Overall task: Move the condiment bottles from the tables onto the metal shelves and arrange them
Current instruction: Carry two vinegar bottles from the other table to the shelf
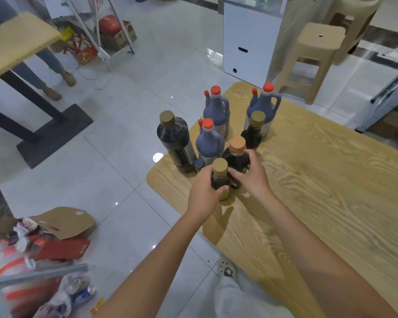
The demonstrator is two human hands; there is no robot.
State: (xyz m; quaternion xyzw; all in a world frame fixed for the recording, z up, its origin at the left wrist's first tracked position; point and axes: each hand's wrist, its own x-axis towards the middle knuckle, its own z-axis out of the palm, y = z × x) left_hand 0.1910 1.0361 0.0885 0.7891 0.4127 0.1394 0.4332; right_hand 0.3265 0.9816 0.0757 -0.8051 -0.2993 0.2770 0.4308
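Wood-grain desk [319, 191]: condiment bottles stand bunched at its far-left corner. None is on the metal shelf [391, 97] yet, and only the shelf's grey frame shows at the right edge.
Left hand [205, 189]: fingers and thumb wrap the small gold-capped bottle [219, 174], the nearest of the cluster. Whether its base has left the desk cannot be told.
Right hand [251, 177]: it curls round the shoulder of the orange-capped bottle [236, 157], which stands just behind the small one and almost touches it.
Crowding: the near red-capped jug [209, 143] stands just beside both held bottles, with a dark gold-capped bottle [254, 130] close behind. Two lifts out of so tight a group could clip a neighbour and rock it.
Edge: the tall dark bottle [175, 143] stands right at the desk's left rim above the tiled floor [124, 134]. A nudge from the left wrist, or from the jug beside it, would likely send it over.
Grip: each bottle is held one-handed and high on its body. A full bottle with smooth sides may slip or swing once it is raised.
Route: cardboard [64, 222] and wrappers litter the floor to the left, a probable trip hazard for someone carrying two bottles.
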